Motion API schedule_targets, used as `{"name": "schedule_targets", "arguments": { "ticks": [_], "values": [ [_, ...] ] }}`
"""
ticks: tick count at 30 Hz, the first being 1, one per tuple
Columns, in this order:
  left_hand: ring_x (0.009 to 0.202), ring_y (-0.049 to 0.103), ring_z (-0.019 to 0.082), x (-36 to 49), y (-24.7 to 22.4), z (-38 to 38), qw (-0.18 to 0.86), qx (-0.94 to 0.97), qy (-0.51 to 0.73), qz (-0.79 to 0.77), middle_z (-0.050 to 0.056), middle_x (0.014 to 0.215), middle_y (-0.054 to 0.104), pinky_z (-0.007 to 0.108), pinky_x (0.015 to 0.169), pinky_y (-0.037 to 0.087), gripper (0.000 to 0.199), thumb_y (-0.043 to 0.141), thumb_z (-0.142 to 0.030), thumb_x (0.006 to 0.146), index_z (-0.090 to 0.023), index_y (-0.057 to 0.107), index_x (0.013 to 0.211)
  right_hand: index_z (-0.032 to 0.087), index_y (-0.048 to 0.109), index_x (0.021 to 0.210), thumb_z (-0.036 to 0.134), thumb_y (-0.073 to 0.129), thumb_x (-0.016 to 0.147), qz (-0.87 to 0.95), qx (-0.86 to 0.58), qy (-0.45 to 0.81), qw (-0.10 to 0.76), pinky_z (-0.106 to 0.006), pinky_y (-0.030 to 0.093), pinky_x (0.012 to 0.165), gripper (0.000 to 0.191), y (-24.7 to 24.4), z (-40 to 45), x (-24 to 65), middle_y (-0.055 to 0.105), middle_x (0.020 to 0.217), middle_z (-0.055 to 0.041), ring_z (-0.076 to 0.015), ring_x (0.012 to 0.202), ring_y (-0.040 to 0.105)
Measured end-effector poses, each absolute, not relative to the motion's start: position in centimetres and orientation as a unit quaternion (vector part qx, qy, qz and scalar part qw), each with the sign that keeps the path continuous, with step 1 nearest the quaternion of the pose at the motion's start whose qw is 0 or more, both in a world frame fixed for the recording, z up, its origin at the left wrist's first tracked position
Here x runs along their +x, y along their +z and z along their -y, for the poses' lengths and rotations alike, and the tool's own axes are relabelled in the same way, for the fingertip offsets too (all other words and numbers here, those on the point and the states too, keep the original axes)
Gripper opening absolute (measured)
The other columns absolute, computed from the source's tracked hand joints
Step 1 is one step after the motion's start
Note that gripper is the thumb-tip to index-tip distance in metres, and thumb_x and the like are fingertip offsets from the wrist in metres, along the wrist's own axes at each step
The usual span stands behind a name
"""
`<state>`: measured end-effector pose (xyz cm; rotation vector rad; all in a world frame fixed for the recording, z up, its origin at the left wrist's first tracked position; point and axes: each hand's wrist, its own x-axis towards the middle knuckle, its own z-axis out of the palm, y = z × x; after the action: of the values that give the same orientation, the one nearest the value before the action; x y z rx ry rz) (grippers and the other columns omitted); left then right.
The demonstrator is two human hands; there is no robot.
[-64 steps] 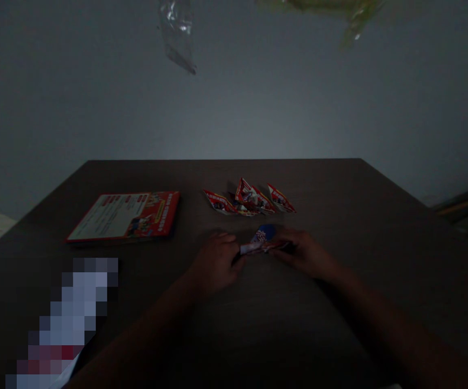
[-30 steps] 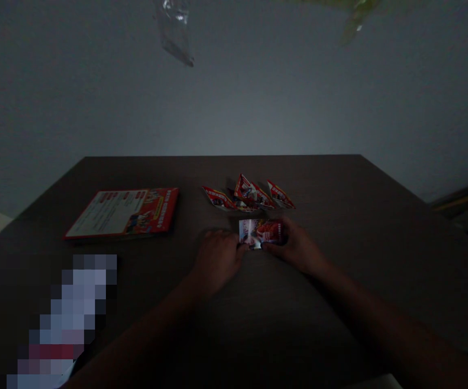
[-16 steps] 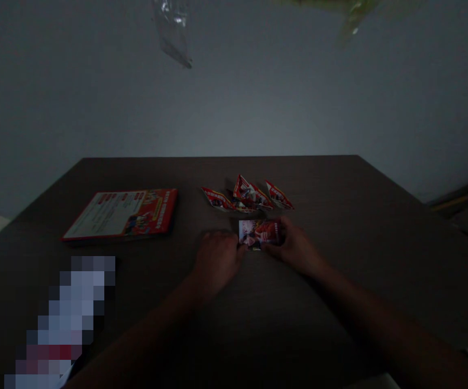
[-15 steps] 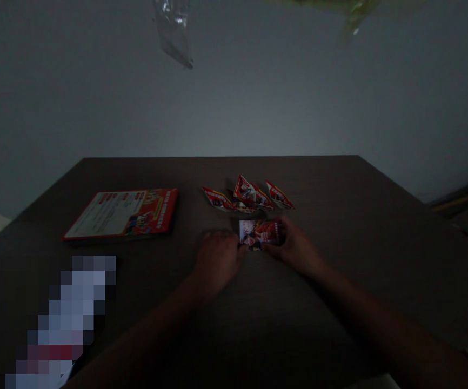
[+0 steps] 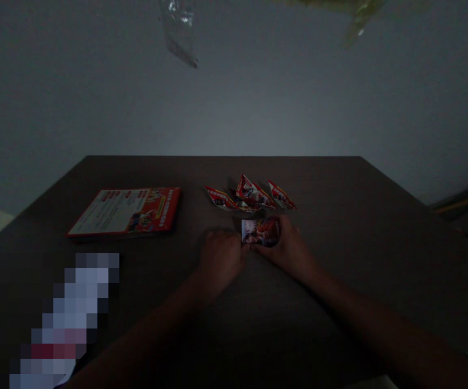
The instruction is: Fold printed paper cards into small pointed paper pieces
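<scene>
A small picture card (image 5: 260, 231) with a dark red and white print lies between my hands near the middle of the table; whether it is one card or a stack I cannot tell. My right hand (image 5: 293, 248) pinches its right side, the thumb stretched along the near edge. My left hand (image 5: 221, 256) is curled at the left edge, its thumb tip on the near left corner. Just beyond the card lie several torn, folded red packets (image 5: 252, 195).
To the left lies a thick red-and-white printed book or flat box (image 5: 124, 212). Nearer me is a pixelated long pale object (image 5: 72, 308). The dark table (image 5: 359, 216) meets a grey wall, where a clear plastic bag (image 5: 180, 32) hangs.
My right thumb has slid left along the card's near edge, toward my left thumb. The whole view has shifted slightly; packets and book stay put.
</scene>
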<state>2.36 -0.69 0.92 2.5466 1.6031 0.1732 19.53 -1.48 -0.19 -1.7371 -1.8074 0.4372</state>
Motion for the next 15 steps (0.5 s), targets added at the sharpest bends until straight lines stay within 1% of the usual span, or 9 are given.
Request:
{"name": "schedule_targets", "arguments": {
  "ticks": [7,12,15],
  "values": [
    [0.08,0.061,0.025,2.4,1.1,0.7,0.06,0.848,0.057,-0.524,0.011,0.082,0.066,0.04,0.076,0.042,0.031,0.041,-0.036,0.089,-0.015,0.063,0.081,0.019,0.045,0.112,0.047,0.075,0.059,0.685,-0.644,0.186,0.285,-0.04,0.047,0.074,0.067,-0.2,1.1,19.8,0.064,0.093,-0.0087,-0.0262,0.082,0.062],
    [0.082,0.061,0.024,2.4,1.3,0.8,0.06,0.846,0.052,-0.527,0.01,0.085,0.067,0.038,0.076,0.042,0.031,0.041,-0.036,0.089,-0.016,0.063,0.082,0.021,0.044,0.115,0.042,0.076,0.06,0.686,-0.63,0.214,0.294,-0.038,0.048,0.074,0.068,-0.3,1.0,20.6,0.064,0.102,-0.0093,-0.0254,0.087,0.063],
    [0.081,0.061,0.024,2.4,1.3,0.7,0.057,0.847,0.048,-0.527,0.01,0.084,0.067,0.037,0.075,0.042,0.032,0.041,-0.038,0.089,-0.016,0.063,0.081,0.022,0.044,0.116,0.037,0.076,0.061,0.682,-0.624,0.237,0.298,-0.037,0.049,0.074,0.066,-0.3,1.0,21.3,0.064,0.103,-0.0091,-0.0246,0.089,0.063]
  ]
}}
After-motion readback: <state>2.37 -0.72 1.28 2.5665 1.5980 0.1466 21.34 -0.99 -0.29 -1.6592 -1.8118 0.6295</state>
